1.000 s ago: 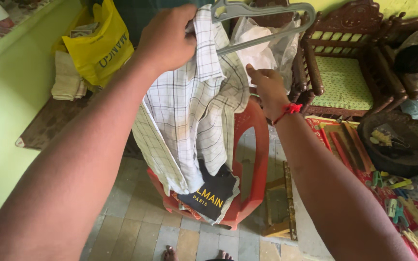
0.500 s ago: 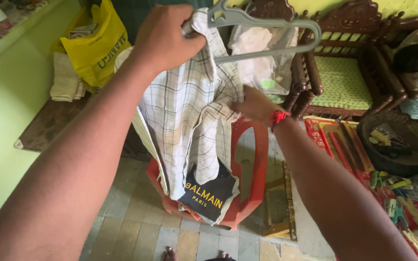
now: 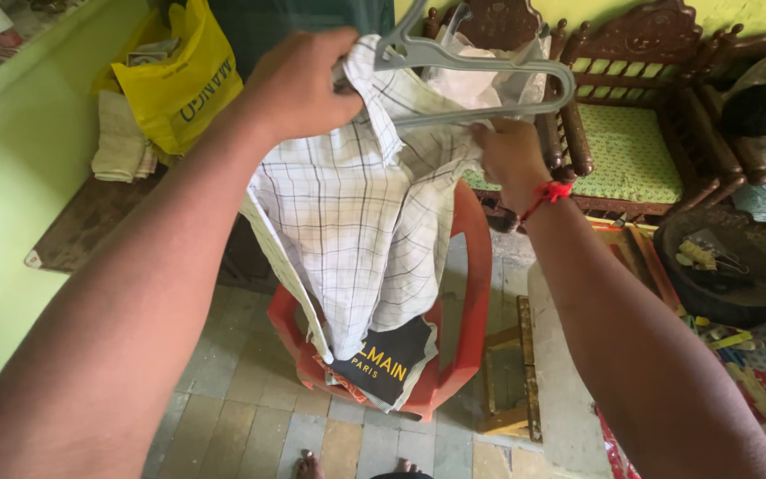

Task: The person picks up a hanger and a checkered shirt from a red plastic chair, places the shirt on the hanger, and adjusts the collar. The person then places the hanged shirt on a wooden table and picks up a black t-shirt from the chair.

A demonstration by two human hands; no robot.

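Observation:
My left hand (image 3: 301, 84) is raised and grips the collar end of a white checked shirt (image 3: 365, 222) together with a grey plastic hanger (image 3: 480, 62). The hanger sticks out to the right, above the shirt's shoulder. My right hand (image 3: 511, 155), with a red thread on the wrist, pinches the shirt's cloth just under the hanger's right arm. The shirt hangs down over a red plastic chair (image 3: 467, 293), where a folded black garment (image 3: 383, 368) lies on a small pile of clothes.
A yellow carrier bag (image 3: 179, 84) and folded towels (image 3: 121, 142) sit at the left by a green wall. A carved wooden settee with a green cushion (image 3: 631, 146) stands at the right. A dark basket of clothes pegs (image 3: 720, 266) rests on a red mat.
My right hand has risen from the shirt's middle to its shoulder under the hanger, and the cloth is spread wider. The hanger has tilted slightly. My left hand keeps its hold.

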